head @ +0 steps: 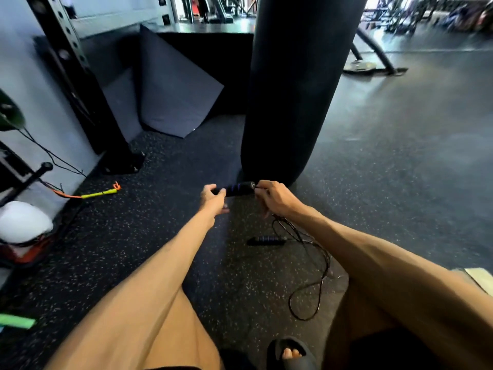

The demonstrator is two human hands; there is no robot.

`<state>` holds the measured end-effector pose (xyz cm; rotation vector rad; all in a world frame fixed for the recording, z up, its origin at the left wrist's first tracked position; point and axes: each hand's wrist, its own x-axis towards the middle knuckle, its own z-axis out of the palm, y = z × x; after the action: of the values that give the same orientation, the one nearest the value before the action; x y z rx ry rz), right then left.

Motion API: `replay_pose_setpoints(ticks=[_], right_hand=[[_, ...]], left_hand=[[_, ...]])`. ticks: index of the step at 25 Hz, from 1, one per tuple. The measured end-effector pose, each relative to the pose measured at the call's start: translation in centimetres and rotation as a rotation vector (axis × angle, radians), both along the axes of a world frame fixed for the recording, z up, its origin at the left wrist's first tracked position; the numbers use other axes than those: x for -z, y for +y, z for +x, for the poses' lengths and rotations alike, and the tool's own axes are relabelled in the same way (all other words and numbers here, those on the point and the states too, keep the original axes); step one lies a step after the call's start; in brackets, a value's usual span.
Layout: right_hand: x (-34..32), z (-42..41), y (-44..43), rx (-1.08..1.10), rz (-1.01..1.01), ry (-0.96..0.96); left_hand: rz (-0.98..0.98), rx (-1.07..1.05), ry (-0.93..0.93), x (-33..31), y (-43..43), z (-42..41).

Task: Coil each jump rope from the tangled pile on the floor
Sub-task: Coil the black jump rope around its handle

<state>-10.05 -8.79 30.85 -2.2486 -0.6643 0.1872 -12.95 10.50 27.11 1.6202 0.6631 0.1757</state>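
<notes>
My left hand (213, 200) grips one end of a black jump-rope handle with purple rings (237, 188), held level above the floor. At the handle's other end my right hand (274, 198) pinches the thin black cord (317, 265) where it leaves the handle. From there the cord drops down and lies in loose loops on the speckled rubber floor by my right knee. The rope's second black handle (266, 240) rests flat on the floor just below my hands.
A black punching bag (296, 86) hangs right behind my hands. A yellow and orange rope (98, 194) lies at the left near a black rack post (80, 84). Grey mats (173, 92) lean in the corner. My sandalled foot (290, 352) is at the bottom.
</notes>
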Motion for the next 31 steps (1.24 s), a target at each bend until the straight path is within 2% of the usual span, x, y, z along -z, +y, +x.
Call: replay_pose_setpoints(ticks=[2, 3, 4, 6, 8, 10, 14, 17, 19, 23, 28, 31], right_hand=[[-1.4, 0.0, 0.5, -0.033, -0.016, -0.11], [-1.8, -0.1, 0.7, -0.053, -0.022, -0.161], [-2.0, -0.1, 0.8, -0.068, -0.02, -0.19], [-2.1, -0.2, 0.7, -0.08, -0.006, -0.19], [-2.2, -0.4, 0.3, -0.062, 0.02, -0.122], [-2.2, -0.4, -0.4, -0.046, 0.0, -0.01], [-1.6, 0.6, -2.8, -0.053, -0.35, 0.117], [-1.6, 1.0, -3.6, -0.048, -0.408, 0.173], [-2.2, 0.8, -3.1, -0.05, -0.301, 0.132], [-3.7, 0.3, -1.9, -0.095, -0.104, -0.066], [-3.4, -0.5, -1.0, -0.141, -0.105, -0.148], [-3.2, 0.0, -1.6, -0.085, -0.242, -0.116]], left_hand=[[0.362, 0.136, 0.032, 0.3, 0.0, -0.6], [0.542, 0.222, -0.013, 0.5, -0.2, -0.8], [0.667, 0.297, -0.087, 0.2, -0.7, -1.1], [0.788, 0.363, -0.247, -0.3, -1.6, -1.5], [0.757, 0.375, -0.311, -1.2, -2.2, -1.9], [0.707, 0.384, -0.299, -1.7, -2.2, -2.1], [0.742, 0.31, -0.203, -3.1, -1.1, -2.4], [0.744, 0.174, -0.074, -3.8, -1.0, -3.0], [0.696, 0.142, -0.016, -3.8, -0.8, -3.0], [0.595, 0.344, -0.107, -3.6, -0.2, -2.6], [0.568, 0.587, -0.234, -3.8, -1.2, -2.9], [0.492, 0.548, -0.264, -4.0, -1.3, -3.2]])
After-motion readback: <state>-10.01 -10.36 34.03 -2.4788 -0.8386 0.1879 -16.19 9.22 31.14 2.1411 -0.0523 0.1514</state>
